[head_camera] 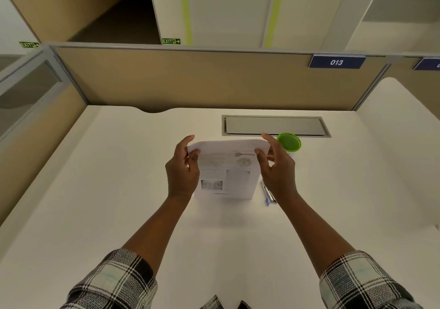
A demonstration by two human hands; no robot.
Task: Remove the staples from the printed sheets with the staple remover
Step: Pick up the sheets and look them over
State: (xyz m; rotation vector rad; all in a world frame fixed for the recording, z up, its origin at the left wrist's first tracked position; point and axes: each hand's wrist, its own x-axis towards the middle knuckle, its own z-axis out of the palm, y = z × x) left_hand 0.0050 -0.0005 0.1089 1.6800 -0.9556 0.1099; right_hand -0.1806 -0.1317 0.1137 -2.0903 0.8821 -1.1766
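2 hands holding printed sheets (226, 168) upright on the surface (119, 189)

Left hand (182, 173) and right hand (277, 168) are pinching top corners, fingers closed on paper, likely squaring edges; green cup (288, 142) just behind, pens (267, 193) beside right hand; staple remover not visible.

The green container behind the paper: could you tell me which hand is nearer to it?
Right. The right hand pinches the printed sheets at their right edge, just beside the green container; the left hand holds the opposite edge, farther away.
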